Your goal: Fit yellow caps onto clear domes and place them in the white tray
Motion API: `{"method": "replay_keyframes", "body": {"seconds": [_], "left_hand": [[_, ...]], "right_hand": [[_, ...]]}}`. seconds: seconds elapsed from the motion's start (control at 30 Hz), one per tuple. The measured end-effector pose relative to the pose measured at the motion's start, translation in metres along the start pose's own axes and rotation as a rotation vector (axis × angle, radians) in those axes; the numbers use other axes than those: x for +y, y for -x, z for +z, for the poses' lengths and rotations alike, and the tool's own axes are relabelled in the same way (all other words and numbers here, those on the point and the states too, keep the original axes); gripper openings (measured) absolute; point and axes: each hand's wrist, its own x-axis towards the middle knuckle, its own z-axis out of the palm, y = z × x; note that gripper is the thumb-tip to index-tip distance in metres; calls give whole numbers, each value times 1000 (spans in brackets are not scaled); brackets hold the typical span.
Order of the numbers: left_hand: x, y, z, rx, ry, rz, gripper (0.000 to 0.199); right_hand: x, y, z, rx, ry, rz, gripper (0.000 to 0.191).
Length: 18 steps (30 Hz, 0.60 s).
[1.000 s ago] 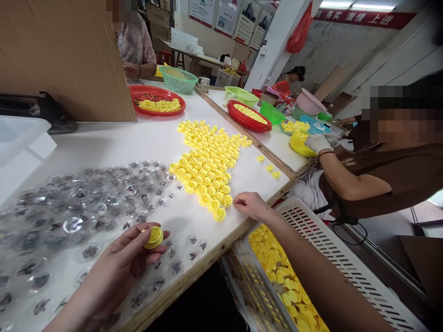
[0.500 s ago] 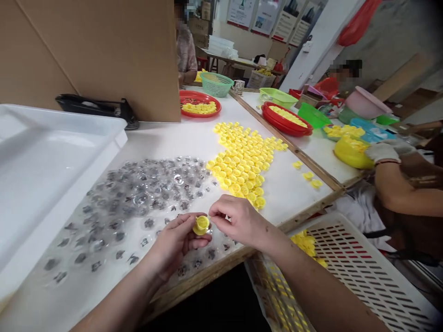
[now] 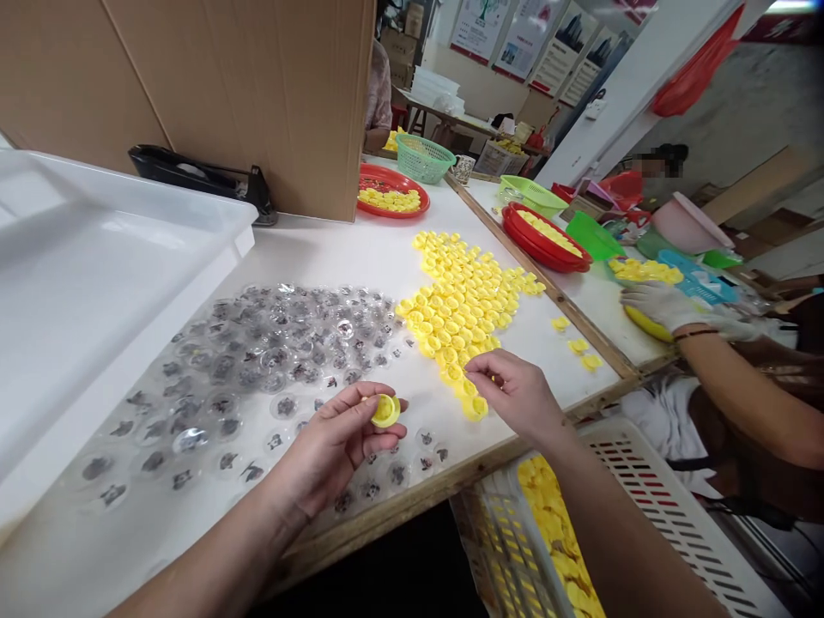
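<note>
Between the thumb and fingers of my left hand [image 3: 335, 433] sits a small round yellow plastic piece [image 3: 386, 412], cup-like with a rim. My right hand [image 3: 518, 390] is over the table beside the near end of a spread of similar yellow pieces [image 3: 451, 318]. Its thumb and forefinger are pressed together; whatever they may hold is too small to make out. Left of the yellow spread, and under my left hand, lie many clear round plastic pieces [image 3: 257, 365] with dark printed figures.
A white tray [image 3: 212, 227] stands at left, near a black tool [image 3: 193, 176] and a cardboard sheet [image 3: 257, 94]. Red trays [image 3: 547, 249] and a wooden divider [image 3: 554, 287] lie beyond. Crates [image 3: 644, 455] stand below the table edge. A co-worker's gloved hand [image 3: 663, 305] is at right.
My right hand has moved away from the left, rightward to the yellow spread. My left hand keeps the yellow piece, now tilted differently. The view has shifted slightly.
</note>
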Motion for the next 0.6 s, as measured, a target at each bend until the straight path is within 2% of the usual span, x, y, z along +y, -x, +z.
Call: {"method": "replay_keyframes", "body": {"seconds": [0.1,0.17,0.4,0.5,0.6], "left_hand": [[0,-2,-2,24,-9,38,15],[-1,-4,-3,49,-21,49,14],[-1,-6,-2,79,-41,42,16],[-2,-6,-2,77,-50,33,17],[-2,-6,-3,81,-50,20,17]], "right_hand": [[11,4,3,-159,447,-88,15],[9,6,12,-249,599,-124,18],[-9,4,42,-349,745,-161,20],[-11,2,44,-363,765,-157,20],[-9,2,38,-366,756,-142,21]]}}
